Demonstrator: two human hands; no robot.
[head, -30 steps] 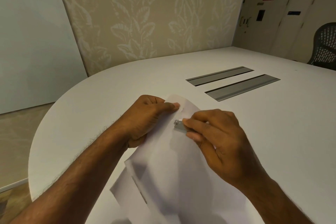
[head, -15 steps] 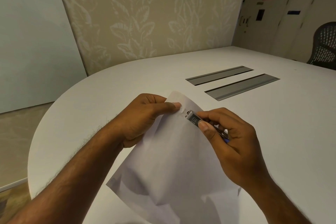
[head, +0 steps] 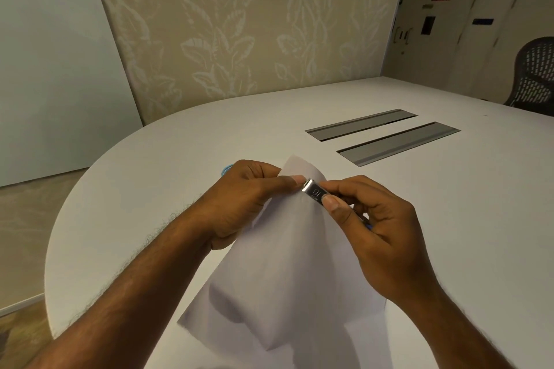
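Observation:
White sheets of paper (head: 293,255) hang over the table in front of me, raised at their far corner. My left hand (head: 248,198) pinches that corner between thumb and fingers. My right hand (head: 374,225) grips a small silver stapler (head: 314,191) marked "10", whose mouth sits at the paper's corner right beside my left thumb tip. A bit of blue shows at the stapler's rear under my right fingers.
A large rounded white table (head: 180,165) carries two grey recessed cable slots (head: 398,144) at the far right. A small blue object (head: 226,169) peeks out behind my left hand. A black mesh chair (head: 536,75) stands at the right edge, a patterned wall behind.
The stapler has moved left along the paper's top edge until it meets my left thumb at the corner. The lower sheets have settled and hang flatter.

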